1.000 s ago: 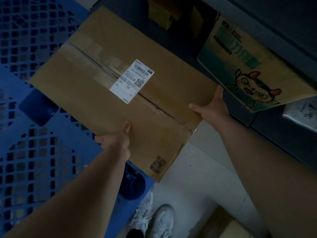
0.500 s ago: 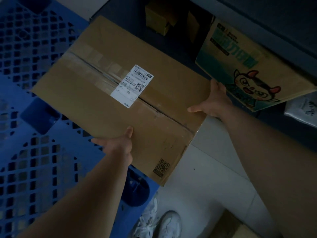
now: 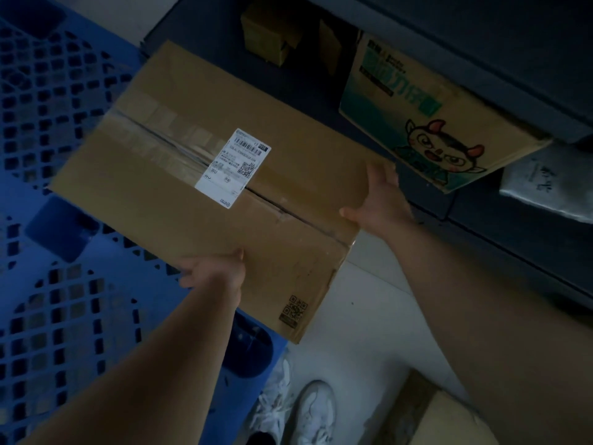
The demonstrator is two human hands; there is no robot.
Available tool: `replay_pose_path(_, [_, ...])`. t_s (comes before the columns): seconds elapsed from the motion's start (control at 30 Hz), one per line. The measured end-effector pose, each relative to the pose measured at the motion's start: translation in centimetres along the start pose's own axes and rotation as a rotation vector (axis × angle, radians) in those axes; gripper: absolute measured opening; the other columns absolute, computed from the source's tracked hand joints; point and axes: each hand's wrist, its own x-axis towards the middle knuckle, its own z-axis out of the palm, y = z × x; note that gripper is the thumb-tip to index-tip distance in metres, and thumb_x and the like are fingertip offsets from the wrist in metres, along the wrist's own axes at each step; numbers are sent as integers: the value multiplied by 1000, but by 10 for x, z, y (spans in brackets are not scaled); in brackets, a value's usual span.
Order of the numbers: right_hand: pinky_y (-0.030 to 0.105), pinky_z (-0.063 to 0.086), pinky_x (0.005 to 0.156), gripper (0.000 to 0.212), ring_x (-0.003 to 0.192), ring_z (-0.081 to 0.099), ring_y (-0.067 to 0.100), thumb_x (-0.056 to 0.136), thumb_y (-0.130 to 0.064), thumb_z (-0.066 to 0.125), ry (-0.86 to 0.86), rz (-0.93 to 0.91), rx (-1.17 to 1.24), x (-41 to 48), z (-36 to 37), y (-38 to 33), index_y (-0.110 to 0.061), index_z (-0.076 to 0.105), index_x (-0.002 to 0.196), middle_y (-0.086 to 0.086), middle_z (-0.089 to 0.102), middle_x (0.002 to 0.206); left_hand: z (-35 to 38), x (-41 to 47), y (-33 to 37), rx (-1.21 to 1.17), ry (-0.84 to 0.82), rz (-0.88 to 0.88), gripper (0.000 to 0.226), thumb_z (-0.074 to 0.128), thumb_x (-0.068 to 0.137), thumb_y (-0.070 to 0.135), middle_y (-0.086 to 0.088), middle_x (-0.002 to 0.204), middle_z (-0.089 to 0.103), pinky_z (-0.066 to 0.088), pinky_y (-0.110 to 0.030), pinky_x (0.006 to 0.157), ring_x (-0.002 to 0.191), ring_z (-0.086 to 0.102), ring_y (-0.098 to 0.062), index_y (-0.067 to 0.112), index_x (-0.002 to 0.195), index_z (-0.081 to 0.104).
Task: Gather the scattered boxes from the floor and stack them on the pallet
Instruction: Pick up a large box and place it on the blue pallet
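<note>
A large brown cardboard box (image 3: 179, 200), taped along its middle and carrying a white shipping label (image 3: 232, 167), hangs tilted over the corner of the blue plastic grid pallet (image 3: 48, 316). My left hand (image 3: 215, 271) grips its near edge, thumb on top and fingers below. My right hand (image 3: 378, 200) holds its right end, thumb on the top face and fingers along the side. The box's right corner sticks out past the pallet over the pale floor.
A carton printed with a cartoon cow (image 3: 417, 117) leans against a dark shelf unit (image 3: 513, 59) at the right. A small box (image 3: 269, 36) lies behind, another box (image 3: 426, 415) sits at the bottom right, and a white bag (image 3: 545, 184) lies on the shelf. White shoes (image 3: 308, 412) stand by the pallet's edge.
The box has drifted a little to the left and farther over the pallet. Both hands keep the same hold on it.
</note>
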Motion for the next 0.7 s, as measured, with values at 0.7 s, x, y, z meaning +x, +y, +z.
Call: replay_pose_path(0.7, [40, 31, 114, 71, 140, 31, 22, 92, -46, 56, 350, 375, 426, -239, -146, 183, -18, 26, 150, 3, 36, 151, 98, -322, 19, 665, -660, 1041, 44, 57, 92, 28, -5, 125, 61, 45, -32, 99, 112, 56, -23, 9, 131, 51])
